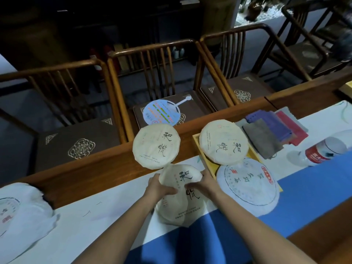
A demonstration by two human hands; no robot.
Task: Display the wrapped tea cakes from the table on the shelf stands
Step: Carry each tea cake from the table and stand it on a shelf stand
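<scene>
A round tea cake wrapped in cream paper with black characters (181, 199) lies on the blue and white table runner (304, 195). My left hand (159, 187) grips its left edge and my right hand (202, 182) rests on its right upper edge. A second wrapped cake (156, 146) lies just beyond it on the wooden table edge. A third (223, 141) rests in a yellow tray (196, 139), and a larger white cake with a red label (247, 187) overlaps the tray's near side. Another wrapped cake (21, 208) lies at the far left. No shelf stand is in view.
Folded cloths in grey, purple and red (276, 128) and a plastic bottle with a red label (322, 151) lie to the right. Three wooden chairs (152, 73) stand behind the table; the middle seat holds a round paper fan (162, 112).
</scene>
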